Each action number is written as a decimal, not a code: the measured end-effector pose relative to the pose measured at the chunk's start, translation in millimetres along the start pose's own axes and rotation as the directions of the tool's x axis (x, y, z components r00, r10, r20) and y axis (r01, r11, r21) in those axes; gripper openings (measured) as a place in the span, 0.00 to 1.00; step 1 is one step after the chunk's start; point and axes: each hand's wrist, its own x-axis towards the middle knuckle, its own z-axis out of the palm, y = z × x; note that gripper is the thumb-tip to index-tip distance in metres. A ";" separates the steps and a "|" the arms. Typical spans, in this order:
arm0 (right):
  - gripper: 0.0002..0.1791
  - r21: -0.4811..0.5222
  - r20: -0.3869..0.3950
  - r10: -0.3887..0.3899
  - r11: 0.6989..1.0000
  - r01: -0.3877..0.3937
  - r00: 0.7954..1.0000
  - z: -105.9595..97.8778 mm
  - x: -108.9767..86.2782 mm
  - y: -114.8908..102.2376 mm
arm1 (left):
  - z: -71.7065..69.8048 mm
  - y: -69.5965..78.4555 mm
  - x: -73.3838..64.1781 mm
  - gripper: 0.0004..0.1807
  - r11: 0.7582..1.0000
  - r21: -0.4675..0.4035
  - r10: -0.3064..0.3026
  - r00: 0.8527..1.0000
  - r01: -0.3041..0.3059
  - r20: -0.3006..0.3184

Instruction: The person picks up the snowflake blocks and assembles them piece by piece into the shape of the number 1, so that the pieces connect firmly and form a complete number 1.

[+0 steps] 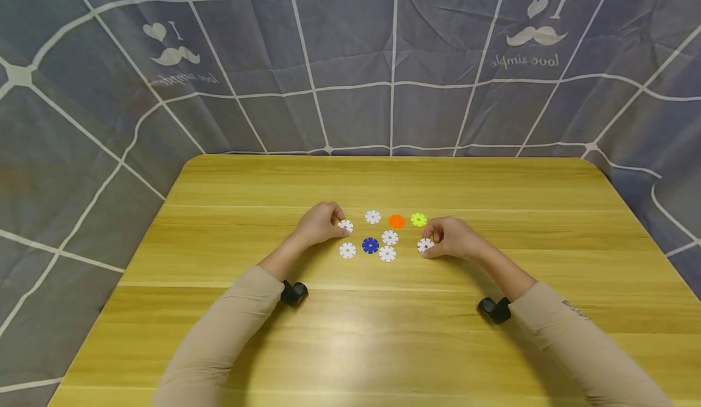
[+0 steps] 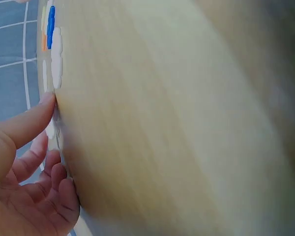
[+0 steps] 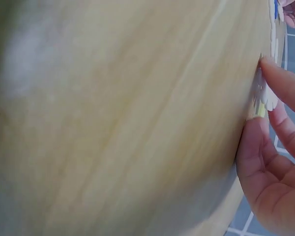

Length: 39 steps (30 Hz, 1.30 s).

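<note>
In the head view my left hand [image 1: 320,224] pinches a white notched plastic disc [image 1: 345,226] between thumb and forefinger, low at the tabletop. On the other side, my right hand [image 1: 451,238] holds a second white notched disc [image 1: 424,245] the same way; its white edge [image 3: 269,98] shows in the right wrist view. Between the hands lie a blue disc [image 1: 370,246], an orange disc [image 1: 397,221] and several white ones, among them a white disc [image 1: 347,250] just below my left thumb. A yellow-green disc [image 1: 418,219] sits just beyond my right fingers.
The discs lie on a wood-grain table [image 1: 350,334]. A grey curtain [image 1: 350,60] with white lines rises behind its far edge and along both sides. Each wrist wears a black camera, the left camera [image 1: 294,294] and the right camera [image 1: 495,310].
</note>
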 end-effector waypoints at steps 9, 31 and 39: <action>0.09 0.095 0.002 -0.023 0.995 0.022 1.000 -2.5 -0.4 2.1 | 6.9 -1.0 -0.9 0.15 0.992 -0.112 0.062 0.998 -0.063 -0.011; 0.07 0.317 -0.046 -0.216 0.923 0.220 0.975 17.3 2.0 -41.6 | 12.8 31.7 -34.5 0.14 0.814 -0.580 0.029 0.995 0.032 0.096; 0.07 0.199 -0.149 -0.295 0.926 0.321 0.944 25.5 -7.7 -55.4 | 18.5 48.6 -47.2 0.15 0.672 -0.736 -0.040 0.996 0.081 0.073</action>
